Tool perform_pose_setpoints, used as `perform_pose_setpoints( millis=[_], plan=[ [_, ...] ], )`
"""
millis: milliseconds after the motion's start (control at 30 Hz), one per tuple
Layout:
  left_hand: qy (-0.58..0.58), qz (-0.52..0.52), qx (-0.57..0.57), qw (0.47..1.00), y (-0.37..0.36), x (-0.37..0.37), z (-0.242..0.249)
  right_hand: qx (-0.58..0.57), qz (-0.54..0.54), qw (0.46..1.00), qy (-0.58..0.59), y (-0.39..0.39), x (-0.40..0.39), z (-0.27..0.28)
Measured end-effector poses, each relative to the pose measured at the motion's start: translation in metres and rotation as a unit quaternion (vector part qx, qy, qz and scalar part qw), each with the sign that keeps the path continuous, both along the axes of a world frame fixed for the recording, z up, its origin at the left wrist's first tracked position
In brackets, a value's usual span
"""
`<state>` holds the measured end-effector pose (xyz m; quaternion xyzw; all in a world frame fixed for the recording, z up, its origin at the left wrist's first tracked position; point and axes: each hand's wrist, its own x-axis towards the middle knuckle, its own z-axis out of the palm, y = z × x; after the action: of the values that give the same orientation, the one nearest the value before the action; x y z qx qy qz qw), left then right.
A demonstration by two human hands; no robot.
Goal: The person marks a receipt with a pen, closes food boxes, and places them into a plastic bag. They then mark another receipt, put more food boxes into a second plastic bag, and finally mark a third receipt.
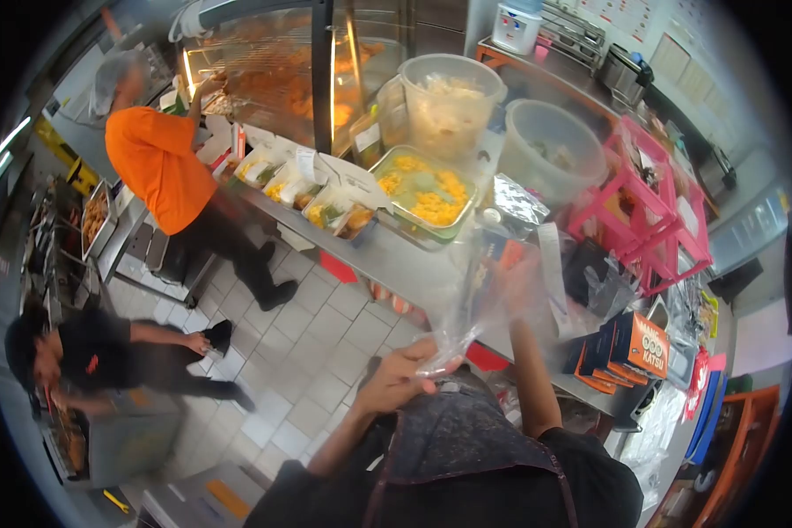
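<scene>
My left hand [407, 374] is closed on the gathered edge of a clear plastic bag [466, 321], close in front of my apron. The thin, wrinkled plastic stretches up and to the right over the edge of the steel counter [387, 264]. My right hand [519, 280] is raised at the other end of the plastic, which overlaps it; its fingers are smeared by motion. Beyond the hands are a foil-wrapped item [515, 207] and a tray with yellow food [436, 198]. Open boxes of food [326, 211] stand left of the tray.
Two large translucent tubs [453, 106] stand behind the tray, near pink crates [638, 207]. Orange and black cartons [634, 348] are at right. A person in an orange shirt [158, 167] is by the lit display case [264, 79]; another in black [106, 348] stands lower left.
</scene>
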<state>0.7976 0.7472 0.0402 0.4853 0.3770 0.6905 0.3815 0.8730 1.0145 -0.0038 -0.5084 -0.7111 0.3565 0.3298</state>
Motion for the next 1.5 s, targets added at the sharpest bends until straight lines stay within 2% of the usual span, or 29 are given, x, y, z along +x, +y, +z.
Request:
perform_pose_setpoints(
  millis=[67, 100, 167, 200, 233, 267, 300, 367, 433, 467, 500, 567, 700, 767, 800, 867, 900, 967, 1000, 1133, 1200, 1233, 1300, 1333, 1367, 1400, 1433, 1467, 1500],
  plan=[
    [-0.014, -0.039, -0.009, 0.999, 0.011, 0.003, 0.006, -0.009, -0.016, 0.988, -0.154, 0.002, 0.009, 0.011],
    [-0.032, -0.071, -0.018, 0.997, 0.017, 0.007, 0.008, -0.01, -0.022, 0.988, -0.153, 0.012, 0.013, -0.014],
    [0.017, -0.061, -0.055, 0.996, 0.03, 0.011, -0.019, 0.148, -0.093, 0.982, 0.073, 0.042, 0.021, -0.083],
    [0.056, -0.002, -0.127, 0.99, 0.036, 0.013, -0.035, 0.147, -0.098, 0.982, 0.073, 0.045, 0.026, -0.083],
    [0.096, 0.059, -0.198, 0.974, 0.042, 0.015, -0.049, -0.067, -0.026, 0.957, 0.279, 0.046, 0.028, -0.08],
    [0.102, 0.057, -0.197, 0.973, 0.05, 0.015, -0.066, -0.272, 0.051, 0.842, 0.464, 0.048, 0.028, -0.075],
    [0.041, 0.012, -0.297, 0.954, 0.059, 0.015, -0.081, -0.269, 0.051, 0.839, 0.469, 0.046, 0.028, -0.058],
    [-0.018, -0.035, -0.395, 0.918, 0.062, 0.02, -0.081, -0.018, 0.14, 0.959, 0.245, 0.035, 0.036, -0.022],
    [0.119, -0.044, -0.253, 0.959, 0.06, 0.03, -0.055, 0.009, 0.144, 0.962, 0.231, 0.043, 0.029, -0.025],
    [0.15, -0.163, -0.311, 0.924, 0.06, 0.022, -0.022, 0.031, 0.149, 0.966, 0.211, 0.038, 0.02, -0.027],
    [0.152, -0.165, -0.311, 0.924, 0.06, 0.017, 0.003, 0.052, 0.154, 0.968, 0.19, 0.008, 0.046, -0.046],
    [0.312, -0.285, -0.348, 0.837, 0.06, 0.009, 0.033, 0.096, 0.165, 0.97, 0.15, 0.017, 0.054, -0.054],
    [0.18, -0.225, -0.257, 0.923, 0.055, 0.008, 0.024, 0.19, 0.198, 0.96, 0.062, 0.009, 0.064, -0.074],
    [0.116, -0.106, -0.223, 0.962, 0.06, 0.013, 0.019, 0.229, 0.214, 0.949, 0.019, 0.012, 0.07, -0.083],
    [0.116, -0.104, -0.225, 0.962, 0.06, 0.009, 0.021, 0.248, 0.221, 0.943, -0.002, 0.027, 0.065, -0.085],
    [-0.071, -0.1, -0.287, 0.95, 0.065, 0.0, 0.037, 0.283, 0.231, 0.93, -0.044, 0.031, 0.07, -0.097],
    [-0.069, -0.103, -0.289, 0.949, 0.067, -0.001, 0.039, 0.3, 0.232, 0.923, -0.066, 0.025, 0.091, -0.11],
    [0.124, -0.129, -0.153, 0.972, 0.073, 0.003, 0.039, 0.333, 0.231, 0.907, -0.116, 0.035, 0.085, -0.111],
    [0.12, -0.136, -0.153, 0.972, 0.075, 0.003, 0.034, 0.449, 0.16, 0.865, -0.158, 0.02, 0.079, -0.061],
    [0.011, -0.036, -0.194, 0.98, 0.077, -0.008, 0.026, 0.435, -0.007, 0.888, -0.148, 0.036, 0.08, -0.099],
    [-0.027, 0.018, -0.236, 0.971, 0.075, -0.022, 0.02, 0.215, -0.037, 0.976, 0.022, 0.032, 0.085, -0.071],
    [-0.06, 0.008, -0.325, 0.944, 0.075, -0.032, 0.0, 0.209, -0.046, 0.977, 0.019, 0.041, 0.089, -0.103],
    [-0.091, -0.008, -0.412, 0.907, 0.076, -0.04, -0.022, 0.22, -0.135, 0.951, -0.169, 0.068, 0.097, -0.189],
    [-0.087, -0.033, -0.411, 0.907, 0.076, -0.041, -0.027, -0.069, -0.084, 0.99, -0.094, 0.033, 0.091, -0.045],
    [-0.084, -0.058, -0.412, 0.906, 0.077, -0.04, -0.026, -0.072, -0.09, 0.989, -0.095, 0.048, 0.122, -0.118],
    [-0.083, -0.063, -0.415, 0.904, 0.078, -0.036, -0.022, 0.201, -0.065, 0.959, -0.189, 0.084, 0.127, -0.186],
    [-0.078, -0.002, -0.377, 0.923, 0.083, -0.028, -0.007, 0.457, -0.031, 0.848, -0.268, 0.097, 0.136, -0.257],
    [-0.072, 0.061, -0.337, 0.937, 0.087, -0.023, 0.004, 0.453, -0.033, 0.849, -0.27, 0.085, 0.129, -0.228],
    [-0.069, 0.057, -0.34, 0.936, 0.091, -0.022, 0.008, 0.323, -0.121, 0.901, -0.264, 0.073, 0.119, -0.199]
  ],
)
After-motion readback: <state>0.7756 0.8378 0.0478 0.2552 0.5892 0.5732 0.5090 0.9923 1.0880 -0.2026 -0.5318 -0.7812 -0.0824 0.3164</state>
